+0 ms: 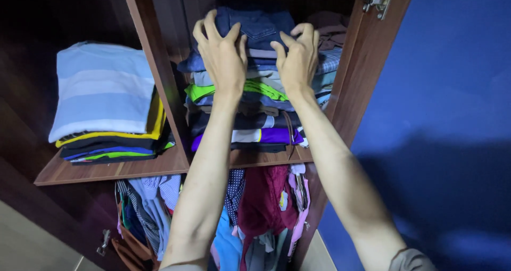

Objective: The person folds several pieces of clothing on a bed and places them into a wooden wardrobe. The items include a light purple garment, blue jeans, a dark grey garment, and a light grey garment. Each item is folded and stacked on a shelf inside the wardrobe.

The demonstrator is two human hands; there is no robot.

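Nearest my camera, hanging garments [266,218] in maroon, pink and blue crowd the space under the wooden shelf [159,167], and my two bare forearms rise over them toward the wardrobe. On the shelf's right compartment stands a tall stack of folded clothes [255,111], with green, purple and grey layers showing along its near edge. My left hand [223,55] and right hand [298,61] both rest on the folded denim piece [258,26] that crowns that stack, fingers spread and curled over its near edge; neither grip is clenched, each lies loosely clawed on the cloth rather than grasping it. The denim looks soft but fairly heavy and thick, I judge, likely to sag and unfold if lifted by one corner, so the folded near edge, taken with both hands, seems the place to hold it; the layers under it look light and prone to slide. To the left, past a wooden divider [157,74], a shorter stack topped by a blue striped shirt [101,90] sits well apart. At far right, a door with a metal hinge [378,0] meets a blue wall [452,117].
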